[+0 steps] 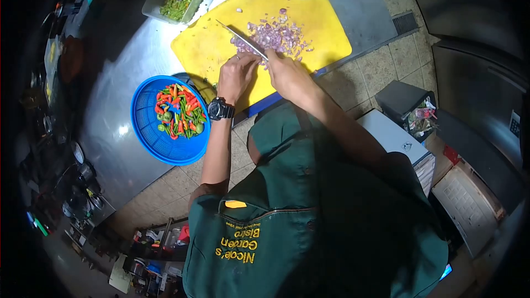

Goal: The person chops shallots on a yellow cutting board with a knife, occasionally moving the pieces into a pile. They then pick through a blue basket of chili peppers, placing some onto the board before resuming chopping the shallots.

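Observation:
My right hand (291, 78) is wrapped round the handle of a kitchen knife (244, 40). Its blade points up and to the left over the yellow cutting board (207, 41). My left hand (236, 76), with a black watch on the wrist, rests at the board's near side with curled fingers close to the blade's heel. Whatever lies under those fingertips is hidden. Chopped purple shallots or red onions (279, 34) are spread in a loose heap behind the blade, with a few stray bits around.
Left of my left wrist stands a blue plastic basket (144, 132) of red and green chilies (179, 107). A clear container (157, 8) with chopped vegetables sits at the back left on the metal table (124, 96). A dark bin (395, 99) with refuse stands on the floor to the right.

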Motion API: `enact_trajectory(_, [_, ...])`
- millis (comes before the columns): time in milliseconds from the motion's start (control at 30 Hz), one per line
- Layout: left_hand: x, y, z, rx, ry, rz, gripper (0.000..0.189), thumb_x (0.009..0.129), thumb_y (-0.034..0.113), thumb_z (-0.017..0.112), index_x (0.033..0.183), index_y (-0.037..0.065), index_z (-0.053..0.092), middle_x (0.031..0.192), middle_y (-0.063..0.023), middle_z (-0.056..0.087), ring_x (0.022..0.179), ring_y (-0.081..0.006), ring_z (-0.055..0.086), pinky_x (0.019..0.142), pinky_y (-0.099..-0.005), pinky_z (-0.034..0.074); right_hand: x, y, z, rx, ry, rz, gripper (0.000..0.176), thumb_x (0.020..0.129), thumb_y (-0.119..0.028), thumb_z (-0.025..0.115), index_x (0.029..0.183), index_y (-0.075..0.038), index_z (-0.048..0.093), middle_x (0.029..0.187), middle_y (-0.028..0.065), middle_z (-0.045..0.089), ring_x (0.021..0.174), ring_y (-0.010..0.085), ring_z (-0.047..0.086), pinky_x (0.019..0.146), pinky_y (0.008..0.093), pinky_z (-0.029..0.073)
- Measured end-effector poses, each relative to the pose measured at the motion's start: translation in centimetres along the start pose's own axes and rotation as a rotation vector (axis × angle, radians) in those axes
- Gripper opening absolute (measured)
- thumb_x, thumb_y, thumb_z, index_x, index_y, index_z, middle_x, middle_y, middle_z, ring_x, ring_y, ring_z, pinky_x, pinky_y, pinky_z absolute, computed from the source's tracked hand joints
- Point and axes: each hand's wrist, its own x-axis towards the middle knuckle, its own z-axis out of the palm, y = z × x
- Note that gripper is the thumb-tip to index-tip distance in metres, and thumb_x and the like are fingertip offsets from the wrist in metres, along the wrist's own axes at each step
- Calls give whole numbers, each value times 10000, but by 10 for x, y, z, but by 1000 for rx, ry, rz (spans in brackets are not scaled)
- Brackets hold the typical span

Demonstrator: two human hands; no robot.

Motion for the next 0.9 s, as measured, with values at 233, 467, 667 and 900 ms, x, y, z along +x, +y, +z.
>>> enact_trajectory(233, [-12,14,6,-65,97,-77,148,910,175,792,1019,75,800,1041,-109,774,917,-306,748,817,-390,604,1,-8,-29,-24,-115,58,285,1000,-98,553,1261,13,525,876,300,707,863,509,700,779,608,549])
enact_trajectory(467, [-25,16,25,55,203,26,198,841,191,864,1016,110,820,1059,-74,763,931,-275,738,805,-368,605,-4,2,-25,-11,-179,53,337,965,-59,582,1292,8,541,943,294,719,943,502,709,848,575,557])
enact_trajectory(667, [-16,11,32,96,272,107,117,835,138,851,936,96,810,906,-58,761,875,-256,725,741,-374,580,-7,5,-23,-23,-183,125,364,966,-67,599,1318,-23,522,991,282,724,971,491,707,859,580,554])
enact_trajectory(900, [-16,16,34,110,289,76,141,826,192,861,917,107,795,927,-60,754,876,-265,711,779,-380,572,-3,-1,-34,-96,-276,183,321,972,-95,626,1275,-50,527,1027,267,727,1002,477,707,861,567,560])
